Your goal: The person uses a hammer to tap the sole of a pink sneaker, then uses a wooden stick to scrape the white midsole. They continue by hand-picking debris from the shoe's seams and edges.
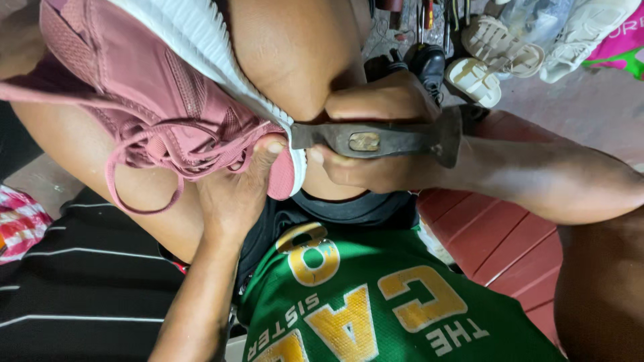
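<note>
Item count — head view:

- Hands: two — left hand, right hand.
- Pink sneaker with white sole: one.
- Hammer, metal head: one.
- Cream sandals: two.
- White shoe at upper right: one.
- Green jersey: one.

Bare concrete floor at upper right. Cream sandals and white sneaker lying directly on it. Red planks alongside.
</note>
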